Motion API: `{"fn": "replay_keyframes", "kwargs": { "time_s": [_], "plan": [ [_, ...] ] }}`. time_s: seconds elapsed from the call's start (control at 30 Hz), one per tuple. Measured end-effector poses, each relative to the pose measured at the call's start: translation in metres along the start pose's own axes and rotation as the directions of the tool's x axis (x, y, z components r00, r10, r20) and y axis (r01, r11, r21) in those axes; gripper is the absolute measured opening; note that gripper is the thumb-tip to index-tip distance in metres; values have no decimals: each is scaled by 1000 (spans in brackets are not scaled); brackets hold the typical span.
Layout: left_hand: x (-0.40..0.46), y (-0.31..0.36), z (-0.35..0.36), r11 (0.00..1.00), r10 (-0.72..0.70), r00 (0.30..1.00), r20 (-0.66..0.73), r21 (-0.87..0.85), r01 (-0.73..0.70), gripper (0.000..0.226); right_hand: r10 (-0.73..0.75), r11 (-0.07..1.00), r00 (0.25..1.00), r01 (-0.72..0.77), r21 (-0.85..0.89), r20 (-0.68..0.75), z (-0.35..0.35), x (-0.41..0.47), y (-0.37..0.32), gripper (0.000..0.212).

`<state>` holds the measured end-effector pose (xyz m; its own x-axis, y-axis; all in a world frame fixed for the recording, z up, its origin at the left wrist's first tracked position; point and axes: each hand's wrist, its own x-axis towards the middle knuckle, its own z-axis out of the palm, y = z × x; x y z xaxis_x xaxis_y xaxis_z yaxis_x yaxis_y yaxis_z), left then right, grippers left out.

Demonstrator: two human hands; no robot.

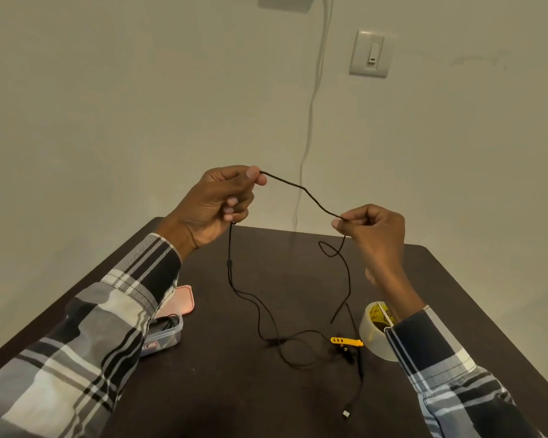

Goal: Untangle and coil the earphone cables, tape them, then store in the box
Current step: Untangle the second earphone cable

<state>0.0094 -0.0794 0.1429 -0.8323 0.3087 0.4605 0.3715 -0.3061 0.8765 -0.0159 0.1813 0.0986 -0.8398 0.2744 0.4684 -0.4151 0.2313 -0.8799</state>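
Note:
A thin black earphone cable (301, 187) stretches in the air between both hands, above a dark table (234, 390). My left hand (217, 205) pinches one part of it between thumb and forefinger, and a strand hangs down from that fist past a small slider. My right hand (372, 230) pinches the cable lower to the right; below it the cable loops and trails onto the table. A clear plastic box (166, 333) holding dark cables stands at the left, its pink lid (182, 300) behind it. A roll of clear tape (377, 330) sits at the right.
A small yellow cutter (345, 341) lies beside the tape roll. Another black cable with a plug end (346, 414) runs toward the front of the table. A grey cord hangs down the wall (108, 121) behind, near a light switch (370, 53).

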Motion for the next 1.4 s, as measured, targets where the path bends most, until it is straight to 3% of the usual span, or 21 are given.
{"fn": "replay_keyframes", "kwargs": {
  "time_s": [0.07,0.13,0.23,0.3,0.37,0.47,0.53,0.83,0.93,1.07,1.17,1.27,1.4],
  "plan": [
    [2,-3,0,994,-9,997,-73,109,16,20,-56,944,991,93,-317,123,-5,-2,-1,21],
    [3,-7,1,975,-22,994,-105,217,45,21,0,856,943,172,-487,332,-10,-2,-6,51],
    [4,-14,7,941,-52,994,-98,330,81,26,109,809,798,275,-519,593,-14,-1,-20,95],
    [5,-18,13,918,-71,995,-68,386,92,28,72,861,745,289,-418,663,-11,-4,-32,97],
    [7,-20,19,897,-85,996,-37,432,93,27,-13,929,766,247,-276,643,-4,-10,-46,77],
    [8,-22,25,882,-97,995,-5,463,88,22,-105,961,804,233,-148,585,5,-15,-61,30],
    [8,-22,25,880,-100,995,2,468,87,21,-126,967,814,228,-114,567,9,-16,-67,17],
    [3,-29,12,912,-237,970,46,355,206,23,-121,968,895,203,-151,429,3,-11,-69,15],
    [2,-30,8,879,-280,960,14,406,251,27,-148,960,902,229,-161,406,-1,-8,-69,15],
    [0,-28,14,832,-379,916,129,480,277,35,-168,950,902,256,-180,398,-2,-6,-67,15],
    [1,-34,23,824,-370,917,146,507,252,35,-180,948,904,265,-177,388,-2,-5,-66,15],
    [5,-38,26,856,-315,947,69,452,252,18,-189,949,911,266,-172,366,-4,-4,-66,14],
    [8,-39,24,905,-241,964,-110,333,264,13,-175,953,908,254,-168,380,-7,-4,-64,14]
  ]
}}
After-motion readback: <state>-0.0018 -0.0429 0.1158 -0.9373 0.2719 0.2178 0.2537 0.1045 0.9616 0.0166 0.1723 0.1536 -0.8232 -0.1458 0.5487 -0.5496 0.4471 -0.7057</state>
